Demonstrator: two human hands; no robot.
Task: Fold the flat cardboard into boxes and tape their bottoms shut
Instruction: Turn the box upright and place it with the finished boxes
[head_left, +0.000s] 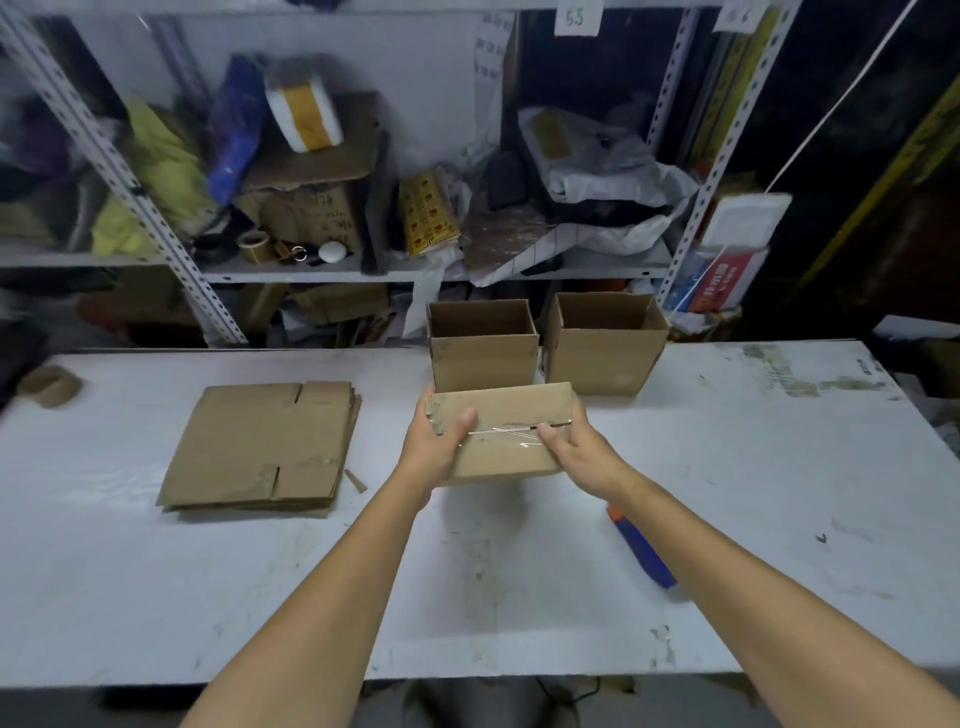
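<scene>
I hold a small cardboard box (506, 410) above the middle of the white table (519, 597), its bottom turned up toward me. A strip of clear tape (506, 435) runs along the seam of the bottom flaps. My left hand (436, 447) grips the box's left side, thumb on the taped face. My right hand (569, 441) grips the right side, thumb by the tape's end. A stack of flat cardboard (260, 447) lies to the left. Two folded boxes (483, 345) (602, 343) stand upright with open tops at the table's far edge.
A blue tool with an orange tip (641, 551) lies on the table under my right forearm. A cardboard tape core (49, 385) sits at the far left. Cluttered metal shelves (332, 208) rise behind the table.
</scene>
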